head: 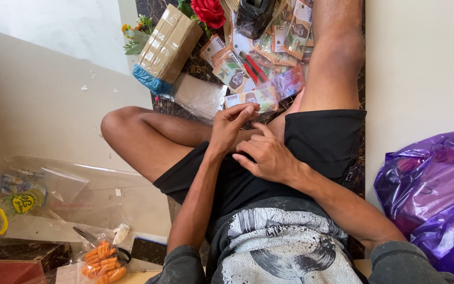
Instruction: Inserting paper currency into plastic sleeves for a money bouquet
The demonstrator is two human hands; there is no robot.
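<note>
I sit on the floor with bare legs and black shorts (327, 142). My left hand (231, 128) reaches forward between my knees, and its fingertips pinch the near edge of a greenish banknote (261, 96). That note lies at the front of a spread pile of banknotes (271, 50) on a dark marble strip (156, 105). Just behind the left hand, my right hand (269, 156) rests on my lap with its fingers apart, holding nothing.
A brown taped bundle (169, 42) and a clear plastic bag (198, 97) lie left of the notes, below a red rose (208, 10). A purple plastic bag (437, 194) sits at the right. At the left are clear bags (64, 184), orange snacks (103, 260), scissors (85, 234) and a phone (151, 250).
</note>
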